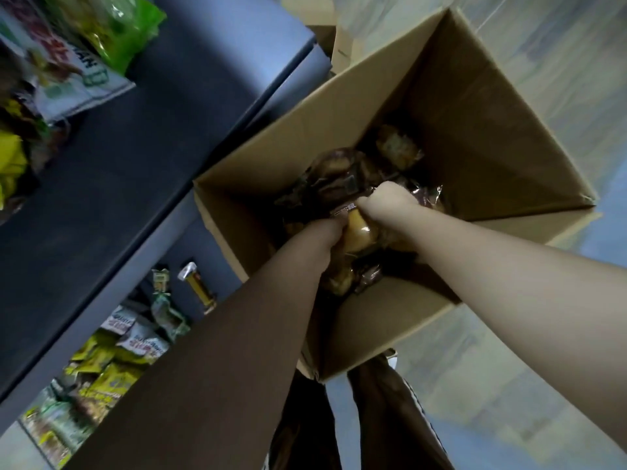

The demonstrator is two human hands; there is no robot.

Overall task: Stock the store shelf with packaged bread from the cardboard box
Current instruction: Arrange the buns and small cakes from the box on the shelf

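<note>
Both hands are inside the cardboard box [481, 106]. The left hand [320, 237] and right hand [390, 201] each clench the wrapper of a bread package [359, 232] lying on the remaining packs. Grip the film, not the loaf; lift vertically clear of the box walls, then transfer to the shelf [112, 171] alongside

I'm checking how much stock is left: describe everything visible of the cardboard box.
The cardboard box is plain brown card, open-topped, its flaps spread outward, seen from above beside the dark shelf unit. Its inner walls are bare and unmarked. Only the bottom is filled, with a heap of clear-wrapped bread packs. The left hand and right hand both reach inside and grip the bread packs. Its underside is out of view.
</note>
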